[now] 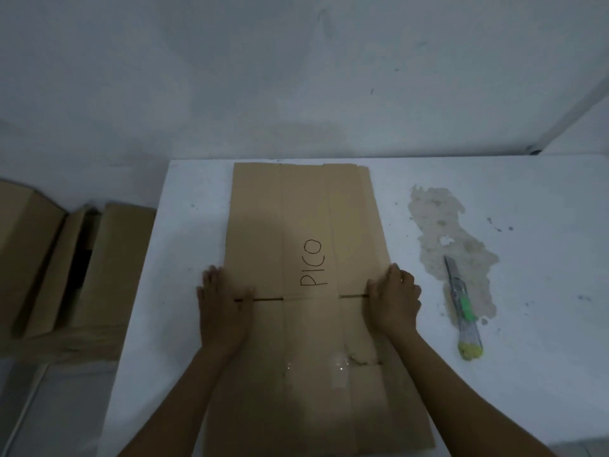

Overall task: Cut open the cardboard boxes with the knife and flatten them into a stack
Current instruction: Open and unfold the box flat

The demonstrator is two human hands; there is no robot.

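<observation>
A flattened brown cardboard box (303, 225) marked "PICO" lies lengthwise on the white table (527, 206). My left hand (222, 301) grips its left edge, thumb on top by a slit between flaps. My right hand (393, 298) holds the right edge at the matching slit, its fingers curled over the edge. The knife (461, 311), a utility cutter with a green slider and yellow end, lies on the table to the right of my right hand, untouched.
Cardboard boxes (66, 268) stand on the floor left of the table, one with open flaps. A patch of worn surface (441, 232) spreads under the knife's blade end. A white wall (296, 77) rises behind the table.
</observation>
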